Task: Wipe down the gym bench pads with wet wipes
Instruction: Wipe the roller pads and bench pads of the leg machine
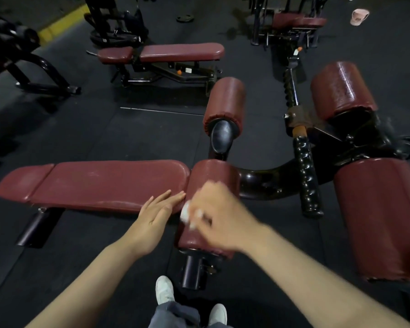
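A dark red bench pad [100,183] lies flat across the left middle, with a shorter head section [21,183] at its left end. A dark red roller pad [211,176] stands right beside its right end. My right hand [219,214] is blurred, lies on this roller and grips a crumpled white wet wipe [187,213]. My left hand [156,215] is flat with straight fingers, its fingertips touching the bench pad's near right edge. Three more red roller pads sit at the upper middle [225,100], the upper right [341,88] and the right [384,216].
A second red bench [166,52] stands behind, another machine with red pads [296,20] at the back right. A black handle bar [305,171] rises between the rollers. A pink cap [359,16] lies on the dark rubber floor. My white shoes [165,290] are below.
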Demonstrator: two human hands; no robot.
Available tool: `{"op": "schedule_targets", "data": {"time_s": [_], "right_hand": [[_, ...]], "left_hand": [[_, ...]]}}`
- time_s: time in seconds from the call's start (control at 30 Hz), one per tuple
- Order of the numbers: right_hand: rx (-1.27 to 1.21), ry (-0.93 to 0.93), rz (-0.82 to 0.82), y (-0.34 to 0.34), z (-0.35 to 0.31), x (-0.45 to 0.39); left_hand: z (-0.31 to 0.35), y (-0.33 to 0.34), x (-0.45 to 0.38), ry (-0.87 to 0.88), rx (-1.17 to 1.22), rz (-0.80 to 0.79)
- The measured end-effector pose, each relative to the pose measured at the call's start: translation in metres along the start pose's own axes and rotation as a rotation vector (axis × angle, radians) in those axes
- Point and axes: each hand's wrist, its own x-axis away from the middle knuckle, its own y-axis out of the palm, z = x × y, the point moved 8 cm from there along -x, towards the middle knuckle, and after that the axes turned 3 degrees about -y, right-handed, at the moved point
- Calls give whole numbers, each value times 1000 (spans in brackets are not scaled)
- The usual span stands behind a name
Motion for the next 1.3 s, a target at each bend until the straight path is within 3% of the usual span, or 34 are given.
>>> {"op": "schedule_targets", "data": {"time_s": [0.1, 0.27, 0.37, 0.53, 0.6, 0.67, 0.77, 0.83, 0.9, 1.0, 1.07, 1.2, 1.3], "right_hand": [[-20, -278, -269, 31, -62, 47], [95, -308, -97, 21, -43, 24], [147, -180, 52, 4, -15, 7], [211, 321, 222, -33, 87, -3], [173, 408, 299, -34, 90, 5], [77, 270, 266, -20, 50, 18], [19, -34, 51, 4, -20, 46], [120, -106, 25, 2, -13, 40], [229, -9, 82, -9, 24, 12], [326, 280, 169, -31, 87, -27], [301, 345, 186, -31, 90, -31], [5, 78, 71, -4, 9, 15], [-35, -59, -24, 8, -27, 46]], "left_hand": [[21, -7, 7, 112, 1, 80], [32, 7, 17, 214, -46, 131], [27, 8, 15, 205, -49, 151], [27, 8, 13, 184, -6, 133], [20, 8, 12, 155, 7, 129], [7, 9, 13, 87, 28, 124], [-11, 18, 17, -35, 155, 113], [-15, 25, 18, -86, 261, 111], [-20, 25, 15, -160, 342, 100], [-20, 17, 13, -224, 347, 74], [-8, 7, 14, -141, 281, 108], [23, 3, 16, 85, 132, 134], [29, 11, 15, 141, 29, 120]]}}
